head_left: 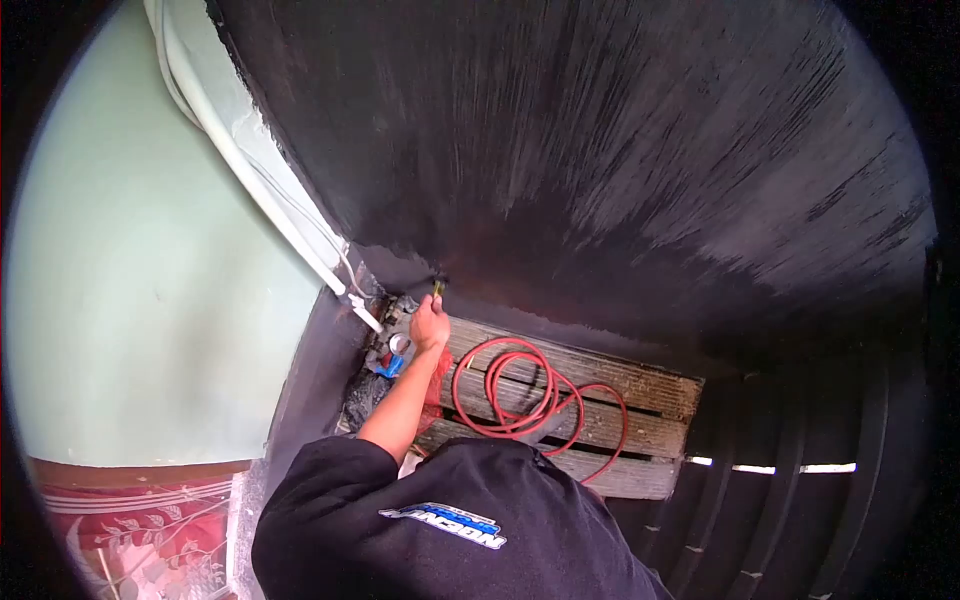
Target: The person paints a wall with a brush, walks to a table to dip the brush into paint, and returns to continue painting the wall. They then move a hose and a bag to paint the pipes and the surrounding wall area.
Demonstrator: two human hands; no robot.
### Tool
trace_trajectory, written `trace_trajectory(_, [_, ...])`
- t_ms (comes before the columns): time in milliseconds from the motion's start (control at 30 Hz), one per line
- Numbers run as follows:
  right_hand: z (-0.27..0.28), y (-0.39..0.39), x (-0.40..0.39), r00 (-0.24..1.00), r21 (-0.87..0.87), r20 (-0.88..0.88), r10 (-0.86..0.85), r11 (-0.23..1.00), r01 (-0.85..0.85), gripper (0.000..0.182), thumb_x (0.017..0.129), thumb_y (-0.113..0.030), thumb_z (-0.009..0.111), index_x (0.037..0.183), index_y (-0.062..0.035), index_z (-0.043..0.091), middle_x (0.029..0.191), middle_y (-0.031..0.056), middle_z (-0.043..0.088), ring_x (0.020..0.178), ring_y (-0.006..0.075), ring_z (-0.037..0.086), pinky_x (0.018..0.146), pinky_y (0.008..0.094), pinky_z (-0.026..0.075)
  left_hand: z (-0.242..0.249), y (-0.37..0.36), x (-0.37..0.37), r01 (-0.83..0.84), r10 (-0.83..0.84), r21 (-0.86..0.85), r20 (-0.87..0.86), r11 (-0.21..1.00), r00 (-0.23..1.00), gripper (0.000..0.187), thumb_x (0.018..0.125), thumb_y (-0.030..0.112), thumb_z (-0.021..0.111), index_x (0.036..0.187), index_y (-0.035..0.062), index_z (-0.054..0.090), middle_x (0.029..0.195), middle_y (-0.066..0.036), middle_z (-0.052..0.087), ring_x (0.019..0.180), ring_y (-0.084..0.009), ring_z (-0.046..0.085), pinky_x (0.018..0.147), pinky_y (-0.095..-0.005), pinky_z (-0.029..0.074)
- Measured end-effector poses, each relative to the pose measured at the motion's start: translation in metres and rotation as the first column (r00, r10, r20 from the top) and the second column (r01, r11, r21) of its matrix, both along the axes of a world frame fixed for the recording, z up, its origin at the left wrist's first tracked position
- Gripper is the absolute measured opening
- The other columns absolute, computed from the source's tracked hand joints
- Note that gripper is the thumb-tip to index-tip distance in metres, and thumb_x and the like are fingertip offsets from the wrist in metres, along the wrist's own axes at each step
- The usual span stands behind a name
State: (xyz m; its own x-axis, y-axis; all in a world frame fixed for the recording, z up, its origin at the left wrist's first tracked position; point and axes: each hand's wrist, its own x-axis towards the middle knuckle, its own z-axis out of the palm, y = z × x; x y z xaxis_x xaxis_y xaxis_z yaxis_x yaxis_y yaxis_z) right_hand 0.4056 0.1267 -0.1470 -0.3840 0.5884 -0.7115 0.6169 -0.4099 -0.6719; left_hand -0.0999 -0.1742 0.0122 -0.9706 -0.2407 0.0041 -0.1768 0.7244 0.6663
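My left hand reaches down and forward from a black sleeve, fingers closed on a small brush with a yellowish handle. The brush tip touches the bottom edge of a large wall coated in wet-looking black paint, near the corner. My right hand is out of sight. My black shirt with a blue and white logo fills the bottom of the view.
A coiled red hose lies on a wooden pallet below the wall. White pipes run down the pale green wall to a metal fitting and a blue item. Red floral cloth sits bottom left.
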Motion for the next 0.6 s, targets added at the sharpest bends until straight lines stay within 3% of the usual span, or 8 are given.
trace_trajectory(33, [-0.003, 0.001, -0.001, 1.0, 0.027, 0.003, 0.031, 0.999, -0.031, 0.028, 0.087, -0.014, 0.057, 0.106, 0.0061, 0.063, 0.089, 0.0134, 0.068, 0.084, 0.0212, 0.064, 0.073, 0.0324, 0.049, 0.008, -0.002, 0.003, 0.001, -0.001, -0.002, 0.003, 1.0, 1.0, 0.026, 0.094, 0.033, 0.047, 0.094, 0.008, 0.055, 0.086, -0.024, 0.064, 0.085, -0.045, 0.06, 0.07, -0.0541, 0.045])
trace_trajectory(133, [-0.008, 0.0, 0.001, 0.997, 0.058, 0.015, 0.073, 0.996, -0.074, 0.027, 0.087, -0.014, 0.057, 0.104, 0.0058, 0.064, 0.089, 0.0136, 0.069, 0.083, 0.0209, 0.064, 0.074, 0.0325, 0.049, 0.034, -0.005, 0.012, 0.084, -0.04, 0.105, -0.362, 0.991, 0.931, 0.022, 0.096, 0.03, 0.045, 0.093, 0.0091, 0.054, 0.081, -0.023, 0.063, 0.075, -0.0448, 0.059, 0.062, -0.053, 0.043])
trace_trajectory(167, [-0.009, 0.0, 0.002, 0.996, 0.065, 0.022, 0.085, 0.994, -0.086, 0.027, 0.087, -0.014, 0.057, 0.103, 0.0057, 0.064, 0.089, 0.0136, 0.069, 0.083, 0.0208, 0.064, 0.074, 0.0325, 0.049, 0.042, -0.005, 0.013, 0.081, -0.039, 0.101, -0.36, 0.992, 0.932, 0.022, 0.096, 0.03, 0.045, 0.093, 0.0091, 0.054, 0.081, -0.023, 0.063, 0.075, -0.0448, 0.059, 0.062, -0.053, 0.043])
trace_trajectory(267, [-0.012, 0.002, 0.001, 0.993, 0.091, 0.024, 0.12, 0.988, -0.121, 0.026, 0.087, -0.014, 0.056, 0.102, 0.0054, 0.065, 0.089, 0.0137, 0.069, 0.083, 0.0206, 0.064, 0.074, 0.0326, 0.05, 0.052, -0.004, 0.012, 0.157, -0.047, 0.144, -0.572, 0.977, 0.819, 0.02, 0.096, 0.029, 0.047, 0.095, 0.0098, 0.054, 0.078, -0.023, 0.062, 0.073, -0.046, 0.058, 0.061, -0.0545, 0.042])
trace_trajectory(367, [-0.016, 0.003, 0.001, 0.99, 0.121, 0.025, 0.141, 0.982, -0.143, 0.025, 0.087, -0.014, 0.056, 0.1, 0.005, 0.065, 0.089, 0.0139, 0.069, 0.082, 0.0203, 0.065, 0.074, 0.0326, 0.05, 0.015, -0.008, 0.009, 0.146, -0.116, 0.032, -0.452, 0.989, 0.884, 0.018, 0.095, 0.027, 0.049, 0.096, 0.0091, 0.052, 0.075, -0.022, 0.062, 0.073, -0.0454, 0.059, 0.062, -0.0518, 0.043])
trace_trajectory(433, [-0.023, 0.004, 0.0, 0.986, 0.146, 0.027, 0.163, 0.975, -0.165, 0.024, 0.087, -0.014, 0.056, 0.099, 0.0048, 0.066, 0.089, 0.014, 0.069, 0.082, 0.0201, 0.065, 0.075, 0.0327, 0.05, 0.001, -0.008, 0.007, 0.162, -0.164, -0.028, -0.239, 0.986, 0.957, 0.018, 0.095, 0.027, 0.048, 0.094, 0.009, 0.052, 0.074, -0.023, 0.061, 0.069, -0.0459, 0.059, 0.061, -0.0527, 0.043])
trace_trajectory(467, [-0.028, 0.004, 0.001, 0.983, 0.162, 0.033, 0.18, 0.97, -0.183, 0.024, 0.087, -0.014, 0.056, 0.098, 0.0047, 0.066, 0.089, 0.014, 0.069, 0.082, 0.02, 0.065, 0.075, 0.0327, 0.05, 0.002, -0.008, 0.006, 0.191, -0.195, -0.048, -0.095, 0.98, 0.976, 0.021, 0.096, 0.028, 0.044, 0.097, 0.0082, 0.049, 0.082, -0.026, 0.063, 0.078, -0.0461, 0.06, 0.065, -0.0543, 0.046])
trace_trajectory(600, [-0.058, 0.004, 0.012, 0.943, 0.279, 0.097, 0.32, 0.9, -0.334, 0.024, 0.087, -0.014, 0.056, 0.096, 0.0043, 0.067, 0.088, 0.0142, 0.069, 0.081, 0.0197, 0.065, 0.075, 0.0328, 0.05, -0.019, -0.011, -0.005, 0.178, -0.177, 0.001, 0.106, 0.984, 0.978, 0.025, 0.095, 0.031, 0.045, 0.097, 0.0074, 0.052, 0.085, -0.026, 0.063, 0.085, -0.0466, 0.059, 0.072, -0.0544, 0.046])
